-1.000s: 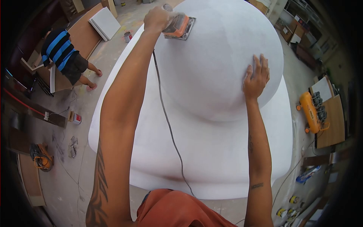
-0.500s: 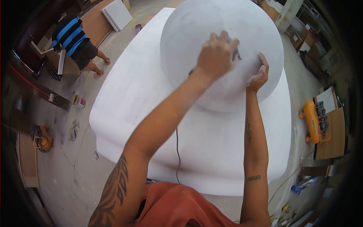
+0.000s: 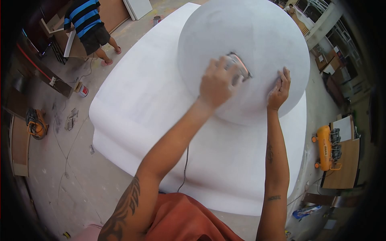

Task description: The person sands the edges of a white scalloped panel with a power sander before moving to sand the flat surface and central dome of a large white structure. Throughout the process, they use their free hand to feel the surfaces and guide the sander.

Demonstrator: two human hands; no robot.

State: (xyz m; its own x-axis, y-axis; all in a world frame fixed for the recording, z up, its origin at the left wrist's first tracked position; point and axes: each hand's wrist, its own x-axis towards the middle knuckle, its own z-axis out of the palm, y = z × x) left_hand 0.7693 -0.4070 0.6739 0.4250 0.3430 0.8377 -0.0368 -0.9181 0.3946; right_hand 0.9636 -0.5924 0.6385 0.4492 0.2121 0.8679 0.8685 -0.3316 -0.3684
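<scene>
My left hand [image 3: 219, 82] is wrapped round a small power sander [image 3: 238, 66], whose flat pad edge shows beyond the fingers and faces the large pale-grey rounded form [image 3: 277, 36]. Motion blurs this hand a little. On the form's right side lies my right hand [image 3: 278, 90], its fingers stretched out and no object in it. The form rests on a wide, smooth white body [image 3: 136, 104]. A dark cable [image 3: 185, 166] runs over the white surface below my left forearm.
A person in a striped shirt [image 3: 85, 22] stands at the upper left, near panels. An orange machine [image 3: 37, 124] and a paint can [image 3: 81, 89] stand on the left floor. At the right are an orange compressor [image 3: 325, 146] and a wooden board [image 3: 345, 164].
My left hand has moved down and left over the rounded form with the sander, which now shows more. My right hand stays against the form. The whole view has shifted slightly.
</scene>
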